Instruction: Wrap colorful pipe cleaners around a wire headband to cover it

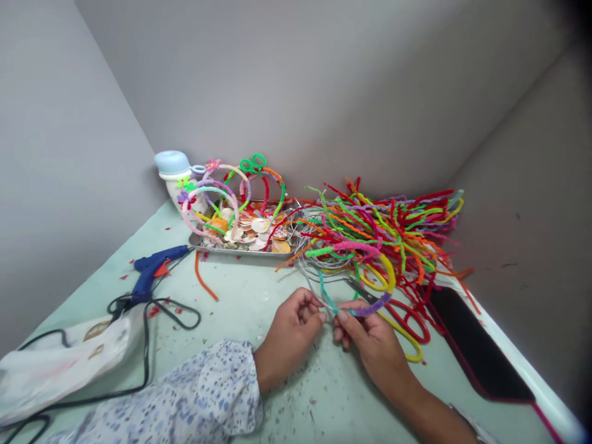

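My right hand (370,339) pinches a curved wire band (387,280) wrapped in pink, yellow and purple pipe cleaner, with a green end at the far left. A turquoise pipe cleaner (324,287) is wound on the band next to the purple part, at my right fingertips, and its loose tail points up and away. To the left of it, my left hand (298,327) is closed, thumb and forefinger pinched on the bare grey wire (327,303) that runs out of the band. The exact grip is partly hidden by my fingers.
Behind the hands lie a heap of pipe cleaners (370,216), a metal tray (245,251) of shells and several finished hoops. Scissors (361,290) and a phone (481,345) are on the right. A blue glue gun (150,271), its cord and a white bag (69,370) lie left.
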The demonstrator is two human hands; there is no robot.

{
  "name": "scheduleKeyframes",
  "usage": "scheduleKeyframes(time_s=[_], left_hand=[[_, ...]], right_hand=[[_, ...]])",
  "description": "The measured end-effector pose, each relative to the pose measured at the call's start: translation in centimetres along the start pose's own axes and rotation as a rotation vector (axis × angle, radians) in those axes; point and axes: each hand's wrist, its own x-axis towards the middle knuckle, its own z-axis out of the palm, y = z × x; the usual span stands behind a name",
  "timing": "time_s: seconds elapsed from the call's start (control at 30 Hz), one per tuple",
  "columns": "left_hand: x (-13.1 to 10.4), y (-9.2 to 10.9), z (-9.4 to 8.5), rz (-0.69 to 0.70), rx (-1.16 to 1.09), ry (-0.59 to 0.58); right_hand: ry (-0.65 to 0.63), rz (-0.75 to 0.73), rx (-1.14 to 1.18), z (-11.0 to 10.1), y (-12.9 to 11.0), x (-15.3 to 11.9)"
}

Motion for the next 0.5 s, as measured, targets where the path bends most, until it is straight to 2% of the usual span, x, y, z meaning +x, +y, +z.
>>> scheduleKeyframes(time_s=[0.1,0.3,0.5], left_hand=[[0.1,-0.31,0.05,0.012,0.013,0.011],[0.18,-0.71,0.3,0.077,0.001,-0.083],[0.04,-0.14,0.08,0.253,0.291,0.009]], right_hand=[[-0.03,0.005,0.027,-0.01,-0.05,0.0],[-0.081,0.007,0.08,-0.04,-0.33,-0.12],[-0.073,-0.023,0.16,-0.1,-0.16,-0.21]])
